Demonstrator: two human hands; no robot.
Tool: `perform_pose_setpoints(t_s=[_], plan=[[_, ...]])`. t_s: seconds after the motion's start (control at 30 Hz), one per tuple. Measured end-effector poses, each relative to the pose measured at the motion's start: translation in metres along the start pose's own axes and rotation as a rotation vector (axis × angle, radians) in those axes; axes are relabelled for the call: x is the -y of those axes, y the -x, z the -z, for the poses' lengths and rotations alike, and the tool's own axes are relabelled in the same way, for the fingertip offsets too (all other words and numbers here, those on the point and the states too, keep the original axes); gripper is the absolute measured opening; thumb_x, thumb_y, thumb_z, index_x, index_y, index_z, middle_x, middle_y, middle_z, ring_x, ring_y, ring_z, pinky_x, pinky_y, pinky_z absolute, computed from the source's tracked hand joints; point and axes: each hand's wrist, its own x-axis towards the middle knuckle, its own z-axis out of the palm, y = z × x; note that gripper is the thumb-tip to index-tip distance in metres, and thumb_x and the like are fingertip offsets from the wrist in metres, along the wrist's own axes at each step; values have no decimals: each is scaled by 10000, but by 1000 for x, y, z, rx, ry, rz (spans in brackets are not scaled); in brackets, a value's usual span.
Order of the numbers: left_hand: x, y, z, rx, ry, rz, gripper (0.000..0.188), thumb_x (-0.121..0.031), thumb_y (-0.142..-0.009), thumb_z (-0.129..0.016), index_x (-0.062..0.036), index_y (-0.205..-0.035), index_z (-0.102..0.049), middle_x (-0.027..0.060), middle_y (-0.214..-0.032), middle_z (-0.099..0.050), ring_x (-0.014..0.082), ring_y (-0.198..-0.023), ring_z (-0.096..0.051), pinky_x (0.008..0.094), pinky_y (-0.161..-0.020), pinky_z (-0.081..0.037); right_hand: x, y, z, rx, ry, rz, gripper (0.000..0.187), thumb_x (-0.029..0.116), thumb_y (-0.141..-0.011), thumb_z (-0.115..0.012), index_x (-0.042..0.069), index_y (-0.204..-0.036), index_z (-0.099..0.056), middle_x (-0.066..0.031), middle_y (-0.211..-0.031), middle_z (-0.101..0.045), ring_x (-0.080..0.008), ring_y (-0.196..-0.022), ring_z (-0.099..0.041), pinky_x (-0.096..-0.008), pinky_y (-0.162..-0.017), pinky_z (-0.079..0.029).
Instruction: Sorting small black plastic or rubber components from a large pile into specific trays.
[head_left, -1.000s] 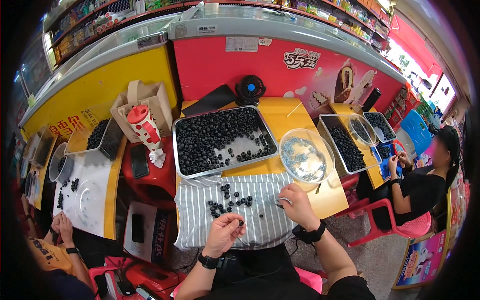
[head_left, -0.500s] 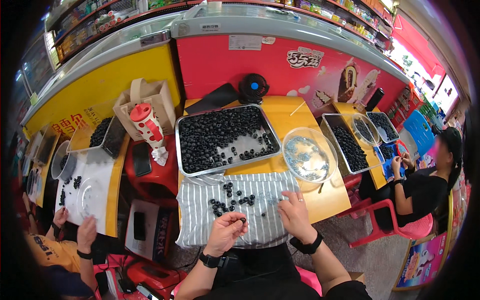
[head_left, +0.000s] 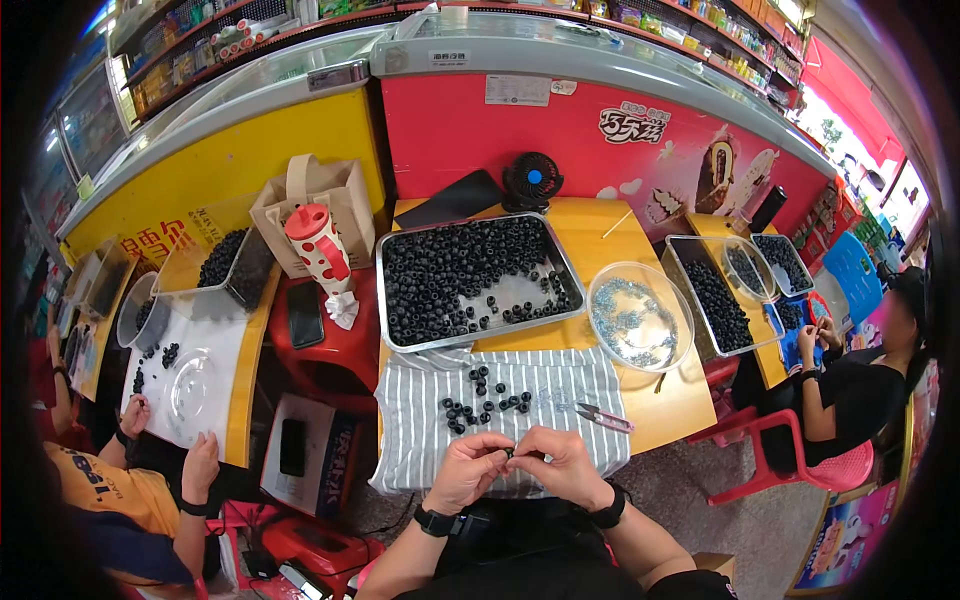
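Observation:
Both of my hands meet over the near edge of a grey-and-white striped cloth [head_left: 400, 440]. Between the fingertips of my left hand [head_left: 468, 468] is a small black round piece [head_left: 509, 452]. My right hand [head_left: 562, 466] pinches against that piece; whatever it holds is too small to make out. Just beyond them, several loose black round pieces [head_left: 485, 406] lie on the cloth. Tiny clear bits [head_left: 553, 397] are scattered to their right, beside a slim pointed tool with a pinkish handle [head_left: 606, 418].
A metal tray [head_left: 484, 342] of black pieces stands behind the cloth. To its right sits a round clear dish [head_left: 660, 350] with small bluish-clear bits. A small fan [head_left: 533, 182] is at the back. People work at tables left [head_left: 80, 480] and right [head_left: 850, 390].
My right hand has left the right side of the cloth and come to my left hand, uncovering the pointed tool. The view has shifted slightly.

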Motion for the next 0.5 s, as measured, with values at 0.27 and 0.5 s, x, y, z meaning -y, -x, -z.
perform_pose_setpoints(t_s=[0.27, 0.5], plan=[[-3, 1, 5, 59, -29, 98, 217, -19, -899, -625, 61, -1101, -620, 119, -975, -662, 174, -813, -657, 257, -709, -548, -4, 0, 1, 52, -126, -241, 101, 39, -821, -725, 13, -774, -640, 4, -707, -622, -29, -622, -542, -195, -535, -406], [-4, 2, -1, 24, 28, 75, 226, -37, -906, -622, 47, -1116, -615, 114, -961, -657, 173, -823, -646, 259, -717, -528, -23, 7, 23, -253, -23, -231, 50, 12, -831, -672, -2, -792, -643, -20, -706, -616, -88, -627, -563, -247, -554, -428]])
